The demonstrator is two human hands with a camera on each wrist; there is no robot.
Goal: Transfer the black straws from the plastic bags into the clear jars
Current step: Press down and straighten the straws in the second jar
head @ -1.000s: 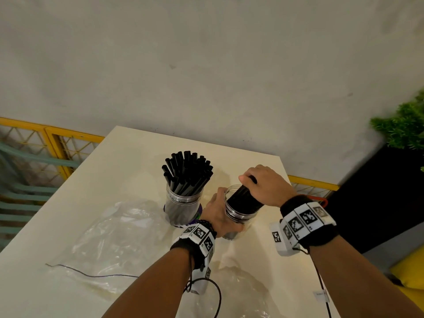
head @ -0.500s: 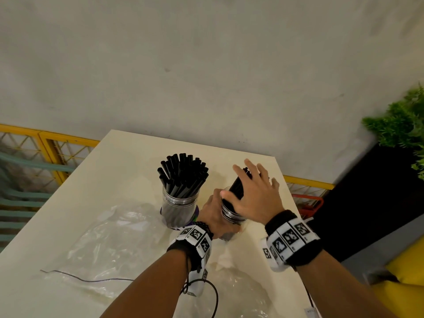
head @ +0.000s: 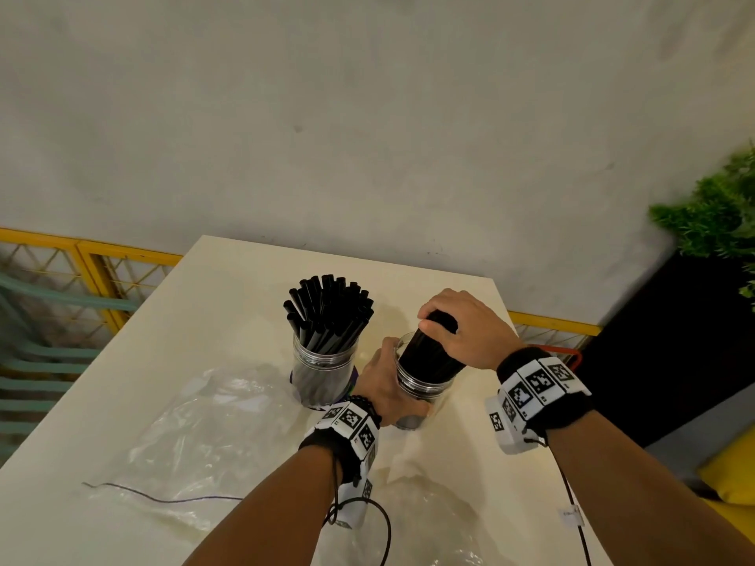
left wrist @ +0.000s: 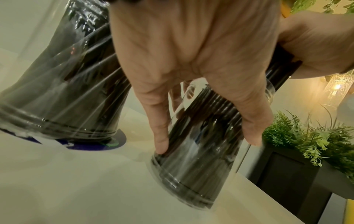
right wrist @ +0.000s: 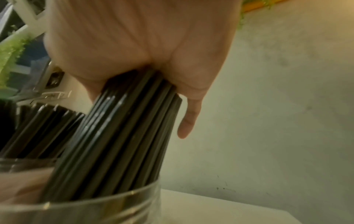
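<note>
Grey plaster wall (head: 367, 116) rises behind a cream table (head: 204, 320), with a yellow railing (head: 94, 255) and green plants (head: 719, 222) at either side. On the tabletop the left hand (head: 388, 390) wraps round the side of a clear jar (head: 421, 386); the left wrist view shows its fingers (left wrist: 159, 133) and thumb curled against the plastic wall, reaching nearly to the jar's base, which sits on the table. The jar leans slightly toward the right hand's side. Inside it stands a tight bundle of black straws (head: 429, 353), their lower ends in the jar and their upper ends sticking out above the rim. The right hand (head: 461, 328) is closed over the top of that bundle, just above the left hand; the right wrist view shows the palm pressed onto the straw tops (right wrist: 134, 121) with the fingers curled down round them and one fingertip (right wrist: 185, 128) lying along the outside of the bundle. Beyond the left hand's knuckles, just beside the held jar but not touching it, stands a second clear jar (head: 322, 373) packed with black straws (head: 327, 312) that fan outward at the top; it rests on a dark blue disc (left wrist: 99, 145). Nearer the person than the left wrist, two crumpled clear plastic bags lie flat on the table, one (head: 196, 435) to the outer side of the left forearm, the other (head: 429, 524) between the two forearms. Marker-printed wristbands (head: 531, 386) circle both wrists, with thin black cables trailing from them.
</note>
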